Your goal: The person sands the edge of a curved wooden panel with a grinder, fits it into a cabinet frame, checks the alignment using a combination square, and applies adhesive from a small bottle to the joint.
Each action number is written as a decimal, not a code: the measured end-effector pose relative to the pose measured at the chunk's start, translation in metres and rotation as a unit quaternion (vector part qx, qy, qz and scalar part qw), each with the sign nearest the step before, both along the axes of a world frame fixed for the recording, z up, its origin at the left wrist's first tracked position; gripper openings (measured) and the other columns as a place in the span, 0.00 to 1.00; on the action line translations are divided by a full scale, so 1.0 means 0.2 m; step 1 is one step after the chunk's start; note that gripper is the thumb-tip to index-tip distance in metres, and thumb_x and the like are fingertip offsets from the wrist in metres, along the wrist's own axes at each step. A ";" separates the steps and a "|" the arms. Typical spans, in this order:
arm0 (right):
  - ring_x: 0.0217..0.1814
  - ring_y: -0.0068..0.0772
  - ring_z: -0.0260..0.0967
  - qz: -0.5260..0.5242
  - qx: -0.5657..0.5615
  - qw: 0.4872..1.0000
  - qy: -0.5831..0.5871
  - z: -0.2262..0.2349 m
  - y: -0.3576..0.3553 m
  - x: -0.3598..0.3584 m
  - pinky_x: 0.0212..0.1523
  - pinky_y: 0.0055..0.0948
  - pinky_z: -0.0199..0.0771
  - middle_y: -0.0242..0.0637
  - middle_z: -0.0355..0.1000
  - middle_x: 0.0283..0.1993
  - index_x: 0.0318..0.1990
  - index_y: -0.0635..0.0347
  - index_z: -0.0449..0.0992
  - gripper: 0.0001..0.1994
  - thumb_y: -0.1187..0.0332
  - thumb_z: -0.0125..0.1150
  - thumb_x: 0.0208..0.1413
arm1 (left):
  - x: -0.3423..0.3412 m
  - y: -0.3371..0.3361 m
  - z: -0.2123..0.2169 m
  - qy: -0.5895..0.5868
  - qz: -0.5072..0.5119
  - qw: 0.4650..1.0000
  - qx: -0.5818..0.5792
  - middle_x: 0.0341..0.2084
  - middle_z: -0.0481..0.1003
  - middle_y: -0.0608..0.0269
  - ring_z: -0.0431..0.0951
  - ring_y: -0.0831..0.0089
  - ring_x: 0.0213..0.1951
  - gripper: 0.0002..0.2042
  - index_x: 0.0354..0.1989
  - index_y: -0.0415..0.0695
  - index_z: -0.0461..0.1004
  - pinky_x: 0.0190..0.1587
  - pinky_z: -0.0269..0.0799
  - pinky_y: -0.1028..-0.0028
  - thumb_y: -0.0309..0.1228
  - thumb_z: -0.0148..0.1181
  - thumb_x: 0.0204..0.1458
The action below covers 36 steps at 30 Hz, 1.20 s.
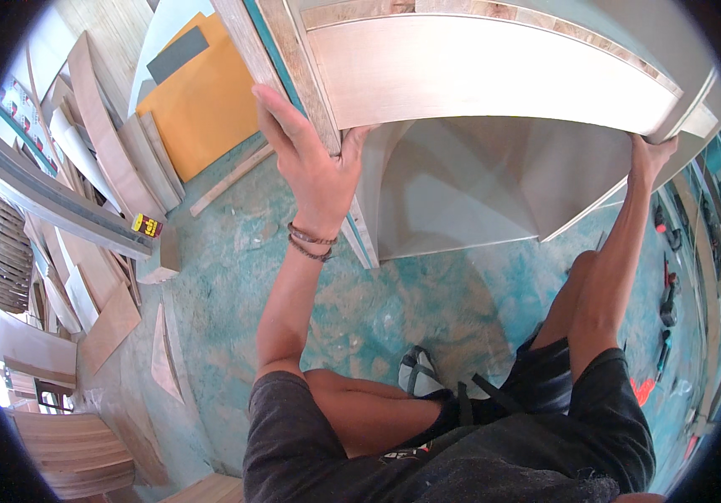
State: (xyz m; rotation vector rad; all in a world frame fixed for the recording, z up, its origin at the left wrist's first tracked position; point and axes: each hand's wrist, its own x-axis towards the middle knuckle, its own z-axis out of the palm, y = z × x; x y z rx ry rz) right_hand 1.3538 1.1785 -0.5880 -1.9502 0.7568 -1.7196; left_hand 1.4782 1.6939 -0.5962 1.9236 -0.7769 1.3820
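A wooden cabinet (pixel 457 249) with an open lower bay stands in front of me. Across its upper front lies a pale wooden panel (pixel 494 71), which looks like a drawer front. My left hand (pixel 314 172) grips the cabinet's left upright (pixel 314 84), thumb on the inner side just under the panel and fingers stretched along the outer side. At the panel's lower right corner, my right hand (pixel 652 158) is closed round the cabinet's right edge, its thumb towards the bay. Some of its fingers are hidden behind that edge.
Wooden offcuts (pixel 113 138) and an orange board (pixel 209 101) lean at the left. A small yellow and dark can (pixel 147 225) sits near a curved frame (pixel 67 197). Power tools (pixel 669 306) lie on the dusty green floor (pixel 360 310) at the right.
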 end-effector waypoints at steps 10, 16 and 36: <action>0.69 0.50 0.60 0.054 -0.010 0.999 0.001 0.00 0.01 -0.01 0.70 0.39 0.59 0.58 0.57 0.68 0.71 0.76 0.49 0.56 0.71 0.81 0.35 | 0.01 0.04 0.00 -0.003 -0.001 1.000 -0.013 0.71 0.47 0.32 0.53 0.38 0.71 0.61 0.76 0.34 0.34 0.69 0.56 0.53 0.40 0.79 0.43; 0.72 0.55 0.56 -0.002 0.003 0.999 0.039 -0.08 -0.18 -0.05 0.74 0.43 0.55 0.61 0.55 0.70 0.72 0.77 0.47 0.57 0.64 0.80 0.38 | 0.00 -0.05 0.06 -0.011 0.067 0.998 0.011 0.73 0.48 0.38 0.52 0.40 0.72 0.68 0.76 0.36 0.38 0.72 0.51 0.49 0.48 0.84 0.32; 0.63 0.60 0.59 -0.039 0.056 0.997 0.041 0.01 0.10 -0.03 0.65 0.51 0.61 0.59 0.59 0.59 0.73 0.65 0.40 0.62 0.56 0.81 0.36 | -0.26 -0.55 0.24 -0.184 0.114 0.961 0.172 0.69 0.55 0.45 0.57 0.46 0.70 0.44 0.71 0.53 0.62 0.67 0.59 0.45 0.51 0.75 0.45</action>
